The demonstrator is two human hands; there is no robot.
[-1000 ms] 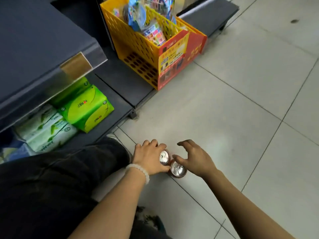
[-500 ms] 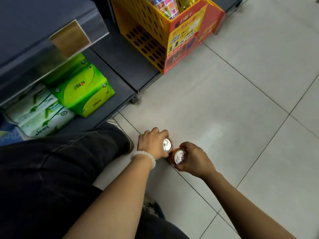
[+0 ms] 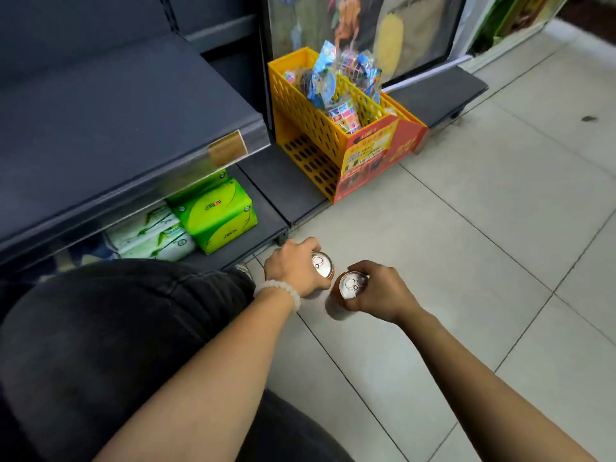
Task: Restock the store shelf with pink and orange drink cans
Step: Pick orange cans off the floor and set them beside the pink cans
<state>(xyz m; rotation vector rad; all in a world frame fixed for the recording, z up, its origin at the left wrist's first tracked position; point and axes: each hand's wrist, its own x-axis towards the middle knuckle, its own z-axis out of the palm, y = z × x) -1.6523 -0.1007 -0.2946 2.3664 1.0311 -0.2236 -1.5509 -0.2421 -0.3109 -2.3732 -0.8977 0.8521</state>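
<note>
left hand (image 3: 295, 266) gripping can (image 3: 322, 264), right hand (image 3: 380, 290) gripping orange can (image 3: 351, 286)

Even indoor light, slight motion blur, wide-angle bending at edges.

Pale tiled floor (image 3: 500, 228) is reflecting soft light; dark grey shelving (image 3: 100, 128) is lining the left, a yellow basket (image 3: 306, 128) sitting beside it.

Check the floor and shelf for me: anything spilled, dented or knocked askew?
Nothing stands out. Both cans are upright with lids sealed, one in the left hand, one in the right hand. No liquid shows on the floor tiles; only a small dark mark far right. The green tissue packs sit neatly on the bottom shelf.
</note>
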